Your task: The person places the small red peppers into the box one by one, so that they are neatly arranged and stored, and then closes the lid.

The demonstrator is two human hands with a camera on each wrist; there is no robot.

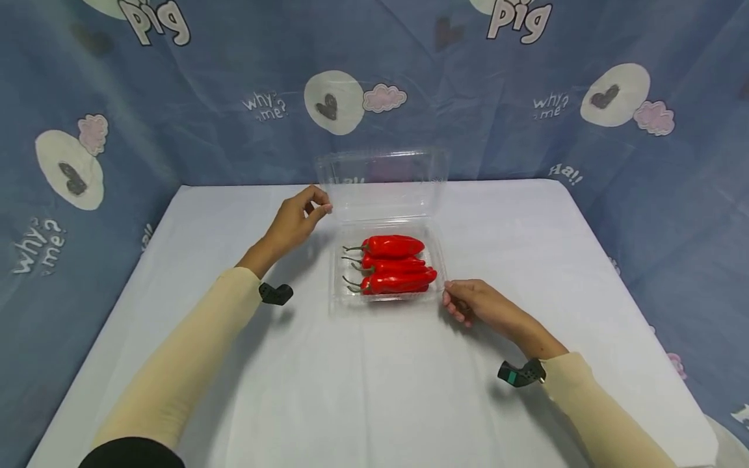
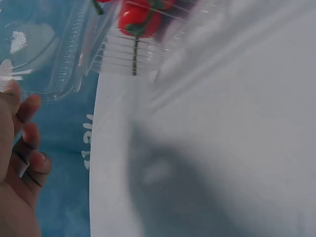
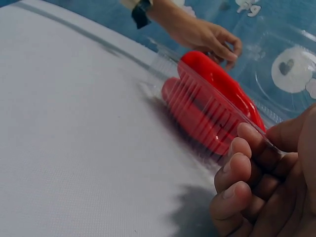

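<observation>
A clear plastic clamshell container (image 1: 437,260) sits on the table with its hinged lid (image 1: 380,195) raised at the back. Several glossy red chili peppers (image 1: 398,281) lie side by side in the base, green stems to the left. My left hand (image 1: 298,216) is at the lid's left edge and seems to pinch it between thumb and finger; in the left wrist view the grip is partly cut off. Near the base's front right corner, my right hand (image 1: 482,304) pinches the rim between thumb and forefinger, its other fingers (image 3: 231,170) curled below.
A white cloth (image 1: 292,383) covers the table. Behind it and at both sides hangs a blue printed curtain (image 1: 222,58). Each wrist carries a small black camera device, one on the left (image 1: 275,294) and one on the right (image 1: 521,373).
</observation>
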